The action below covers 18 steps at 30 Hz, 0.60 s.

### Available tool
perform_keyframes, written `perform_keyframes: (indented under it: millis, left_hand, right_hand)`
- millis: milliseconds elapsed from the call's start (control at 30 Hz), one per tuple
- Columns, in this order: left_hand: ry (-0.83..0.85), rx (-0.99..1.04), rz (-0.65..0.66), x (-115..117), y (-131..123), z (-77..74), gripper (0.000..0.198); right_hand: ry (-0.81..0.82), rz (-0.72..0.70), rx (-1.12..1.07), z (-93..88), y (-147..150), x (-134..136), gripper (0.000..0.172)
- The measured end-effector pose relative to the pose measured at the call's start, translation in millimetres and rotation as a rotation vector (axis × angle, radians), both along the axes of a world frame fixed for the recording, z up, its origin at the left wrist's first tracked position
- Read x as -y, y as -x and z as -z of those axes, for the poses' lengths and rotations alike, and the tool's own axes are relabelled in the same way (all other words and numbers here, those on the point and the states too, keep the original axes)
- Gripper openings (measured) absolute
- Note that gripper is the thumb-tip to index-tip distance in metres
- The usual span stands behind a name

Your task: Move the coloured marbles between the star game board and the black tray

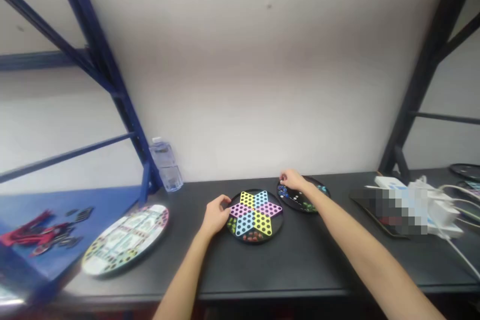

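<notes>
A round black Chinese-checkers board (pixel 255 213) with a star of yellow, pink and blue points lies on the dark table (pixel 300 265). My left hand (pixel 215 215) grips its left rim, fingers curled. Behind and to the right sits a black round tray (pixel 303 196) holding several coloured marbles. My right hand (pixel 292 180) reaches over the tray's left part, fingers pinched together over the marbles; what they hold is too small to see.
A second round game board (pixel 125 240) leans at the table's left edge. A water bottle (pixel 166 165) stands by the blue rack post (pixel 123 105). White boxes and cables (pixel 431 205) lie at right. A red toy (pixel 41 235) rests on a blue surface.
</notes>
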<state>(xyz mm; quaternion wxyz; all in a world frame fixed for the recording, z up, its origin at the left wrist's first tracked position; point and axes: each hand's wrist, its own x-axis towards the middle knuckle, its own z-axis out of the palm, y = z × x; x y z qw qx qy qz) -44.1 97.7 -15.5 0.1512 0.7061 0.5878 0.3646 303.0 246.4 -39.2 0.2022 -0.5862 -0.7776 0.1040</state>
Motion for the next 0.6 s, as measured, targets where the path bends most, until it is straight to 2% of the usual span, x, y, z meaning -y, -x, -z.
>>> perform_keyframes:
  millis: [133,300,433,600]
  left_hand:
    - [-0.011,-0.013,0.001,-2.7,2.1,2.9,0.025]
    - [-0.016,0.004,0.018,-4.0,2.7,3.5,0.025]
    - [0.003,0.021,0.006,-0.9,0.1,-0.6,0.025]
    - [0.008,0.001,-0.009,0.3,-0.9,-3.1,0.025]
  right_hand:
    - [-0.079,0.119,-0.076,-3.1,-17.4,-6.0,0.021]
    - [-0.124,0.362,-0.107,-6.8,-70.8,-12.6,0.024]
    - [-0.060,0.354,-0.035,-0.9,-94.6,-7.7,0.018]
    - [0.010,0.378,0.003,5.2,-86.9,-2.5,0.029]
